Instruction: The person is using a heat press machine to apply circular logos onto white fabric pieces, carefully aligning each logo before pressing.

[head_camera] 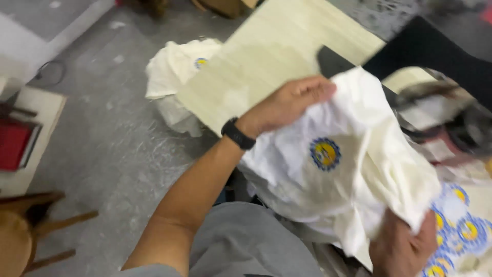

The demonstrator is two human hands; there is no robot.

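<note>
Head view: I count two hands on one cream cloth (353, 169) with a round blue-and-yellow emblem, held over the bench's (266, 56) near edge. My left hand (292, 102) lies curled over its top; my right hand (402, 249) pinches its lower edge. A second cream cloth (171, 72) lies heaped at the bench's left edge.

Pale wooden table (266, 56) bears cream garment (328, 169), emblem sheet (461, 225)
</note>
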